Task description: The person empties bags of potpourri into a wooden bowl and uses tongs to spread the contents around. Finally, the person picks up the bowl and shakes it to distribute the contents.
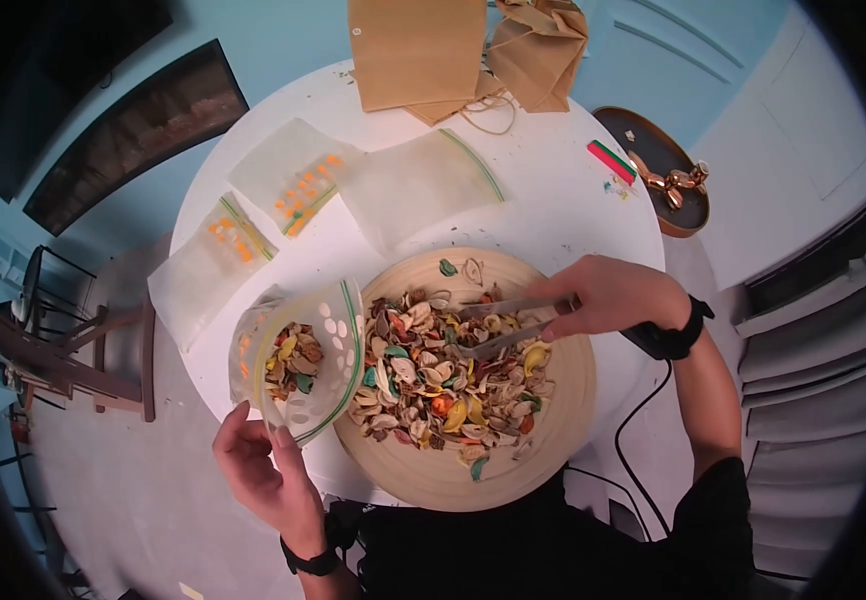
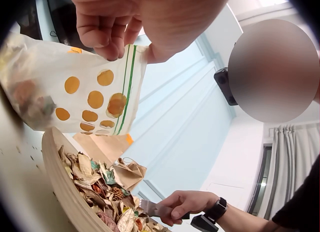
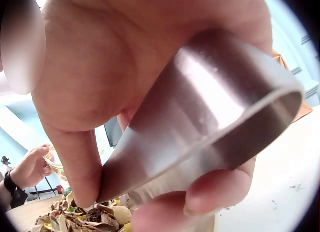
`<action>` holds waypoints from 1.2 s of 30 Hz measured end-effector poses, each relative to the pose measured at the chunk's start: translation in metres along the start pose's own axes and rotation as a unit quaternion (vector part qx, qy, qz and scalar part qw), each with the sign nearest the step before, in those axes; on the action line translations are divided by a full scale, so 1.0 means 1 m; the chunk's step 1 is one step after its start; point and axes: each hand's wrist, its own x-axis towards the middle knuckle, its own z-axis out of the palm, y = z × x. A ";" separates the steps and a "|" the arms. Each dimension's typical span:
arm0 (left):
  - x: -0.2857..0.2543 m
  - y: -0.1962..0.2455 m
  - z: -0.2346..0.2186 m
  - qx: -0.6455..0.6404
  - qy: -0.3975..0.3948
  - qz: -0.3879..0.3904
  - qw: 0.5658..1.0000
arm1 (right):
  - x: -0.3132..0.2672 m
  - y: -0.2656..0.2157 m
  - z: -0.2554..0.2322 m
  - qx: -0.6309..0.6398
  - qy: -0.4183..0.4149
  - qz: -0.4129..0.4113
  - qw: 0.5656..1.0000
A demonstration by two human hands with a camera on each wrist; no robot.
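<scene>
My left hand (image 1: pixel 268 480) pinches the rim of a clear zip bag (image 2: pixel 37 69) with orange dots and a green seal line. Its mouth stands open beside the round wooden tray (image 1: pixel 575 400), and some potpourri (image 1: pixel 295 358) lies inside it. On the tray is a wide heap of dried petals, leaves and small cones (image 1: pixel 443 385). My right hand (image 1: pixel 621 295) grips metal tongs (image 3: pixel 200 102), thumb on one side and fingers on the other. The tongs' two arms are spread apart, tips down at the heap's upper right part; what lies between the tips cannot be made out.
Flat zip bags (image 1: pixel 218 265) lie on the white table (image 1: pixel 323 100) beyond the tray. Brown paper bags (image 1: pixel 418 55) stand at the far edge. A red and green strip (image 1: pixel 612 162) lies at the right, near a side tray (image 1: pixel 695 215) with a copper-coloured figure. A black cable (image 1: pixel 625 440) hangs beside the right arm.
</scene>
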 end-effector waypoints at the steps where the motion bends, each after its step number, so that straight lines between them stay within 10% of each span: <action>1: 0.000 -0.001 0.001 0.001 0.002 0.007 1.000 | -0.008 0.001 0.003 0.003 -0.005 0.009 1.000; 12: 0.001 -0.002 0.003 -0.003 0.009 0.005 1.000 | -0.012 0.024 0.002 0.011 0.152 -0.012 0.988; 21: -0.001 -0.007 0.003 0.036 0.000 0.052 0.998 | -0.016 0.006 0.016 -0.003 0.015 0.030 0.999; 36: 0.000 0.001 0.004 -0.004 0.011 0.010 1.000 | -0.057 0.014 0.015 0.014 0.016 0.104 0.994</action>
